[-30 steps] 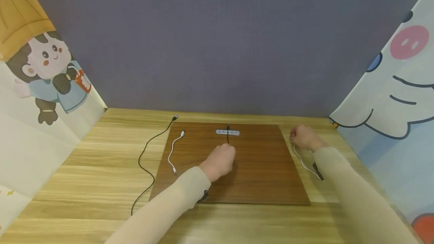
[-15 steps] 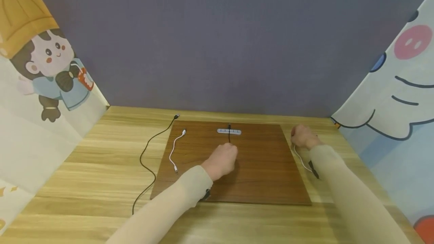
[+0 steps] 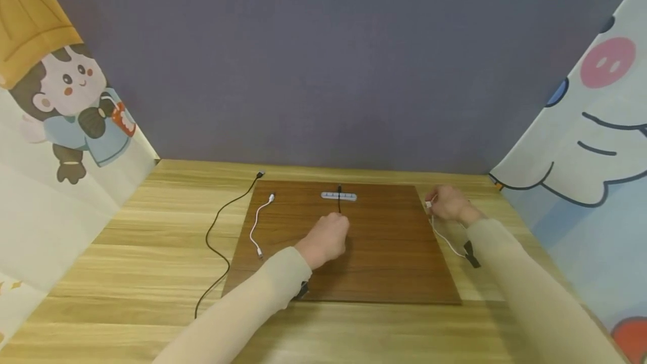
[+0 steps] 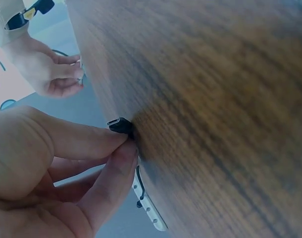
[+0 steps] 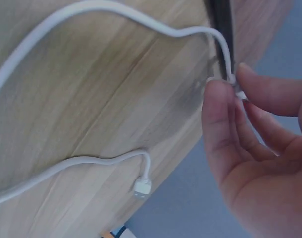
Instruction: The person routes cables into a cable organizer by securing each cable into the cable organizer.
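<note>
Over the middle of the brown board (image 3: 394, 251), my left hand (image 3: 326, 240) pinches a black cable between thumb and forefinger, just behind its small metal-tipped plug (image 4: 120, 125). That cable runs back to a white cable clip strip (image 3: 349, 196) at the board's far side and lies across it. My right hand (image 3: 449, 204), by the board's right edge, pinches a white charging cable (image 5: 163, 29) close to its plug (image 5: 240, 94), partly covered by the fingers. On the pale table below lies a white cable end with a USB plug (image 5: 142, 184).
A short white cable (image 3: 255, 226) lies on the board's left part. Left of the board, a long black cable (image 3: 208, 235) curves over the wooden table (image 3: 141, 251). A grey wall (image 3: 323, 72) stands behind, with cartoon-printed panels at both sides.
My right hand has shifted slightly left to the board's edge, and the white plug now shows at its fingertips. My left hand keeps its pinch on the black cable, nearly still.
</note>
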{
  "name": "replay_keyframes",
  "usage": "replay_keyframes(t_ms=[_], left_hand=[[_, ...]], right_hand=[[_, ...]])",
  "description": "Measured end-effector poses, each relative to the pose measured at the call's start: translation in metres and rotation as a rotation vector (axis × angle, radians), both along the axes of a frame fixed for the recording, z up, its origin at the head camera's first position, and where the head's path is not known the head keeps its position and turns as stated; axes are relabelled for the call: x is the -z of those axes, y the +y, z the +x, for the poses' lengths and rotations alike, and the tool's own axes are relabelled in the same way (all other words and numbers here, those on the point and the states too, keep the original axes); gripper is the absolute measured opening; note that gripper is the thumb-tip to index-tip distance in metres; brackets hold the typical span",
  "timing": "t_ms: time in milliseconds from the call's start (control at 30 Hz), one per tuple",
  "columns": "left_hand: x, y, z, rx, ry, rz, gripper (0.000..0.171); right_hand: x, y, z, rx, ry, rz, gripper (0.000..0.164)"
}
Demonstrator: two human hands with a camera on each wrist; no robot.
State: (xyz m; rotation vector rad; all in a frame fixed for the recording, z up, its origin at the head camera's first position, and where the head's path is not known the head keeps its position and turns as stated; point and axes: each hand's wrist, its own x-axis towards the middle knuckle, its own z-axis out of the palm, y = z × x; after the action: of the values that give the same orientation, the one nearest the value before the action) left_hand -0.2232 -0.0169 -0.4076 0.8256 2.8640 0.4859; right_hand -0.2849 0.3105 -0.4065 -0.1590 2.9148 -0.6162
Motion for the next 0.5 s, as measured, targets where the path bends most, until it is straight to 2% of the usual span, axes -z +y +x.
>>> replay_keyframes(t_ms=[100,300,500], left_hand=[[-0.001,0.000,0.001,0.004,0.007,0.001,0.012],[0.001,0.000,0.002,0.005,0.002,0.009,0.011],[0.003,0.003,0.005,0.026,0.080,-0.051,0.009]], right_hand=[[-0.002,-0.003,0.002,-0.032,0.030,-0.009,0.032],[-0.004,-0.008,0.009,-0.069,0.057,-0.030,0.015],[-0.013,-0.013,0.013,-0.105,0.063,-0.041,0.013]])
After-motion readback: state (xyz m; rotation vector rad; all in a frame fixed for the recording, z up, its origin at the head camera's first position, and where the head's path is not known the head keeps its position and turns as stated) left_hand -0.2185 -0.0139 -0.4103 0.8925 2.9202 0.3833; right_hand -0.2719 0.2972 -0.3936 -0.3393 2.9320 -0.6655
